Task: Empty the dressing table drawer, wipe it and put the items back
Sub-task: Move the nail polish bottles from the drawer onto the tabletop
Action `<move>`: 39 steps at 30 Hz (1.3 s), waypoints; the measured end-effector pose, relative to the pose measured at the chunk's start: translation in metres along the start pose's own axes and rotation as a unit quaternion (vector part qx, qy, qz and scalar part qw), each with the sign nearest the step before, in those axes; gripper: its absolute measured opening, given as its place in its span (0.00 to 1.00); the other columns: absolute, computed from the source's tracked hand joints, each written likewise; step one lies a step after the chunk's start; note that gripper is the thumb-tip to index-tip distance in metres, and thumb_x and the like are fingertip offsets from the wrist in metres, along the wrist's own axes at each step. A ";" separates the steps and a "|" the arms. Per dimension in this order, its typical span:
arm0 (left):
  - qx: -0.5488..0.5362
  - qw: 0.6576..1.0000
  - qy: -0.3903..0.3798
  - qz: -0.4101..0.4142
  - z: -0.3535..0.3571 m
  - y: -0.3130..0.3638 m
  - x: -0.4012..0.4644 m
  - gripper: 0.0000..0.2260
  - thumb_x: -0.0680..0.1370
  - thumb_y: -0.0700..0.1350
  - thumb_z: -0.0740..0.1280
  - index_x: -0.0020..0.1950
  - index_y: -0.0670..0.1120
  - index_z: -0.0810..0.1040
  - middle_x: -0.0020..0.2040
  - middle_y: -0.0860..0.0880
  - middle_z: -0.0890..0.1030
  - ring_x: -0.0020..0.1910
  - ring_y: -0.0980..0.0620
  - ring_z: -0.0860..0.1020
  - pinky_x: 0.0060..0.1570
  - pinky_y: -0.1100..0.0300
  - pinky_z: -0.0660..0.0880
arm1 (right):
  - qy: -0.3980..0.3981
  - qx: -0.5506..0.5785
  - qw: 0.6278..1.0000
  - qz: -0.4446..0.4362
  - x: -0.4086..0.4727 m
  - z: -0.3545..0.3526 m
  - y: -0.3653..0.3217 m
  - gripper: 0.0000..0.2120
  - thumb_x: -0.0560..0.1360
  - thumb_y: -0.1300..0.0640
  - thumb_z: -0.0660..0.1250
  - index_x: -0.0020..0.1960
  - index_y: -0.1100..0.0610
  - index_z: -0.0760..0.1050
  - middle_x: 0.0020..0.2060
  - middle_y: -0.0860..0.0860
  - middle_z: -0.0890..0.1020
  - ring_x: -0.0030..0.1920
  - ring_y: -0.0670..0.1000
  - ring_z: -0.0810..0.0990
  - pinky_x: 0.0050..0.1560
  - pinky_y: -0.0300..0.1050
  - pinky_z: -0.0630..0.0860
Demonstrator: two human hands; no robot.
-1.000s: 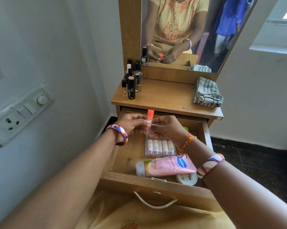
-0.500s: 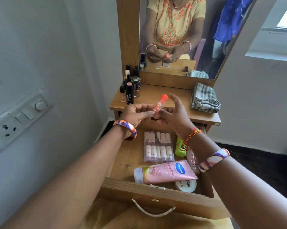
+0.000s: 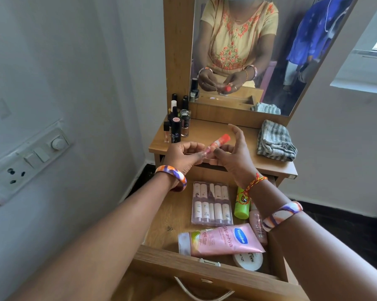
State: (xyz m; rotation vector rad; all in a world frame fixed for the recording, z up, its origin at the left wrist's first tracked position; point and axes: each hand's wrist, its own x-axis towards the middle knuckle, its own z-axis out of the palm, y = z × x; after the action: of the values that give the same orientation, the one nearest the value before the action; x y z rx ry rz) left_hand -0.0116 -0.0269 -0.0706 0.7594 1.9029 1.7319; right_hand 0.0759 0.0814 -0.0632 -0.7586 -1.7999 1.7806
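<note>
- Our left hand (image 3: 184,156) pinches the lower end of a small tube with an orange-red cap (image 3: 217,144), fingers curled around it.
- Our right hand (image 3: 233,154) meets the same tube from the other side: thumb and lower fingers touch its base, while the upper fingers rise loosely, spread above it.
- The tube tilts, cap pointing up and to the right, held in the air above the front edge of the counter (image 3: 215,137).
- Each of our wrists wears a bangle striped in purple, orange and white; the right wrist also carries a red and yellow thread.
- Below our hands the drawer (image 3: 204,268) stands pulled out, with items inside it.
- In the drawer lies a clear case of small bottles (image 3: 211,204), flat, near the back.
- Just beside that case on the right is a bright green tube (image 3: 241,210), and next to it a pale pink bottle (image 3: 258,224), partly hidden by our right forearm.
- A pink Vaseline tube (image 3: 222,240) lies across the front of the drawer, overlapping a round white tub (image 3: 248,260).
- On the counter's back left corner stands a cluster of nail polish bottles (image 3: 178,122), upright.
- On the counter's right side lies a folded grey striped cloth (image 3: 275,141).
- A mirror (image 3: 259,40) rises behind the counter and reflects our hands with the tube.
- On the wall to the left is a switch plate with a socket (image 3: 27,161).
</note>
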 end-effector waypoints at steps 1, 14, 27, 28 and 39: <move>-0.003 1.000 0.010 0.005 0.000 0.002 0.001 0.10 0.72 0.35 0.71 0.53 0.38 0.80 0.40 0.52 0.80 0.39 0.58 0.79 0.36 0.71 0.79 | -0.008 -0.003 1.000 -0.003 0.000 0.000 -0.001 0.28 0.74 0.70 0.65 0.70 0.55 0.61 0.42 0.55 0.79 0.38 0.49 0.82 0.41 0.43 0.83; -0.047 0.997 0.043 0.045 0.015 0.016 0.014 0.08 0.76 0.39 0.67 0.54 0.40 0.80 0.41 0.49 0.81 0.40 0.54 0.81 0.41 0.66 0.81 | 0.050 -0.323 0.940 -0.101 0.014 -0.010 -0.003 0.06 0.73 0.51 0.70 0.44 0.52 0.80 0.24 0.46 0.72 0.23 0.43 0.66 0.20 0.28 0.63; 0.523 0.831 -0.041 0.188 0.022 -0.002 0.037 0.10 0.77 0.39 0.63 0.56 0.43 0.79 0.53 0.44 0.79 0.52 0.44 0.78 0.43 0.55 0.76 | 0.120 -0.311 0.943 -0.021 0.073 0.009 0.004 0.08 0.70 0.62 0.71 0.48 0.60 0.81 0.43 0.55 0.82 0.43 0.47 0.75 0.42 0.35 0.67; 0.532 0.826 -0.033 0.184 0.024 -0.001 0.040 0.10 0.77 0.39 0.63 0.56 0.44 0.78 0.54 0.45 0.79 0.53 0.44 0.77 0.41 0.56 0.73 | 0.118 -0.306 0.944 -0.026 0.080 0.011 0.003 0.08 0.69 0.63 0.71 0.48 0.60 0.82 0.44 0.56 0.84 0.43 0.47 0.76 0.43 0.35 0.68; 0.597 0.789 0.000 0.143 0.033 0.006 0.066 0.12 0.78 0.40 0.62 0.60 0.43 0.76 0.58 0.44 0.76 0.57 0.45 0.75 0.46 0.56 0.73 | 0.063 -0.277 0.957 -0.066 0.147 0.029 0.012 0.10 0.66 0.60 0.76 0.47 0.60 0.82 0.42 0.54 0.84 0.40 0.45 0.77 0.38 0.35 0.72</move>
State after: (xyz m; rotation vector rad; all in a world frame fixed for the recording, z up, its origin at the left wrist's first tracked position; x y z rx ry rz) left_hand -0.0381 0.0418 -0.0664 1.4915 2.9096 0.3829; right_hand -0.0505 0.1616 -0.0815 -0.9079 -2.2249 1.1151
